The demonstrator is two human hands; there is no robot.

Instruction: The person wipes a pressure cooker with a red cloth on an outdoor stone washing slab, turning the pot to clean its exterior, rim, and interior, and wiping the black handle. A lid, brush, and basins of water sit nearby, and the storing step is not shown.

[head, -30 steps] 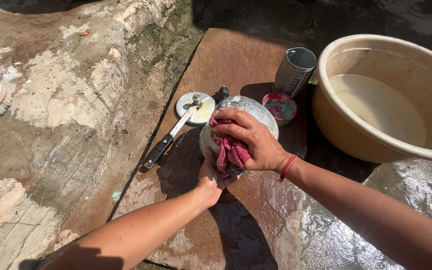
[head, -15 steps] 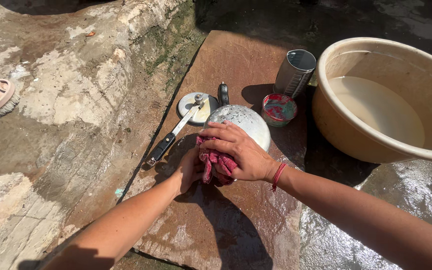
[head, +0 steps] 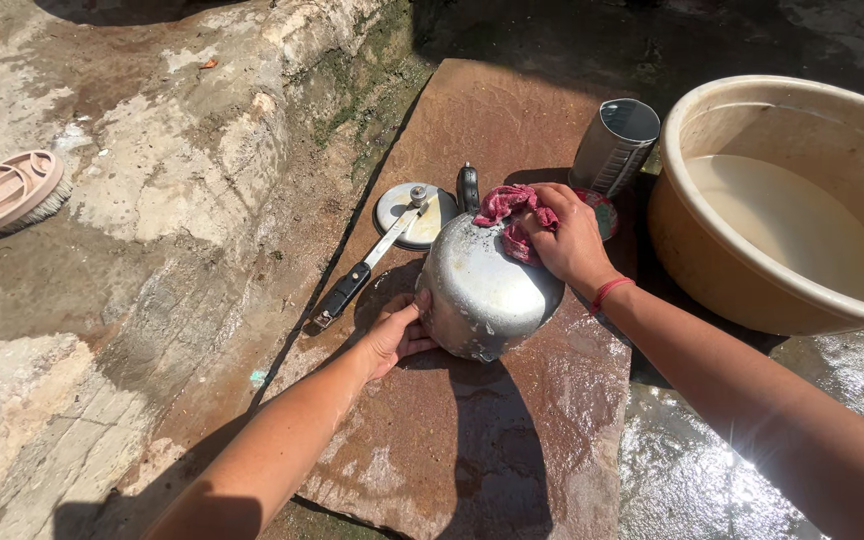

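A dented metal pressure cooker pot point(head: 487, 290) lies tilted on a reddish stone slab point(head: 472, 430), its base toward me and its black handle point(head: 468, 186) pointing away. My left hand point(head: 397, 330) grips the pot's near left side. My right hand point(head: 564, 235) presses a crumpled red cloth point(head: 510, 212) against the pot's far upper edge. A red thread band circles my right wrist.
The cooker lid point(head: 414, 213) with its long black handle lies left of the pot. A steel tumbler point(head: 617, 143) and a small bowl point(head: 604, 212) stand behind my right hand. A large beige basin point(head: 832, 300) of cloudy water sits right. A pink scrub brush point(head: 10, 190) lies far left.
My right hand slid the red cloth from the pot's near side up to its far edge. The pot tipped so its base faces me, and my left hand shifted to its left side.
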